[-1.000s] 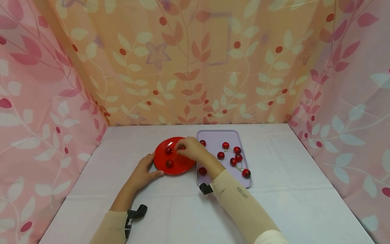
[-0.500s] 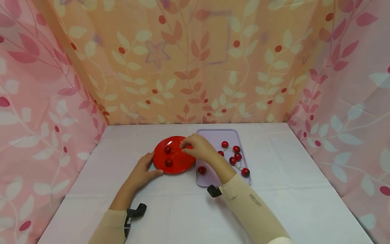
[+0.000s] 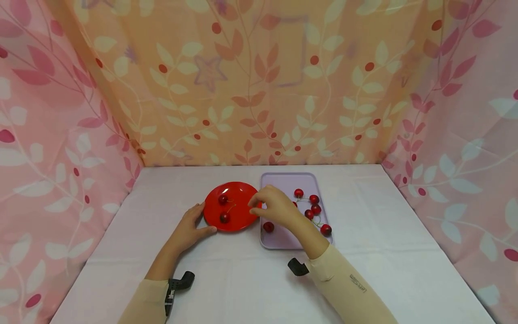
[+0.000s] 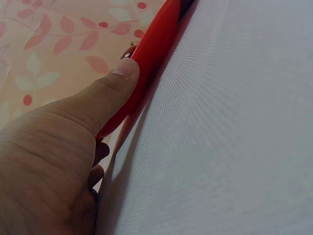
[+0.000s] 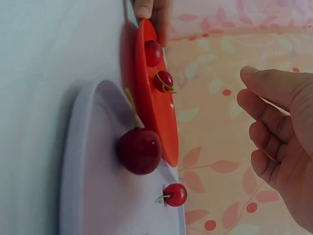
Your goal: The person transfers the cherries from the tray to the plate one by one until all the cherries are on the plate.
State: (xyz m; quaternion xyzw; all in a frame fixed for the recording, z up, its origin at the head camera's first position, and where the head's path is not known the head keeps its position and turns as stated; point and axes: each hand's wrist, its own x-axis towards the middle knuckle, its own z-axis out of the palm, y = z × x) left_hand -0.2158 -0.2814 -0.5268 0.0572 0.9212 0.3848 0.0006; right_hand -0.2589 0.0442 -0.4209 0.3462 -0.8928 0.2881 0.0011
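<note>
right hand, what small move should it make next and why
Probably lower the right hand to the near-left cherry on the tray and pinch its stem. The hand is empty and close to that cherry, whose stem shows clearly in the right wrist view; the left hand steadies the plate, which has bare room beside its two cherries.

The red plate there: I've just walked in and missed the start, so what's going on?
A person's left hand holds the red plate, where two cherries lie. The right hand holds nothing and hovers above the plate-side edge of the lilac tray. Several more cherries lie on that tray.
</note>
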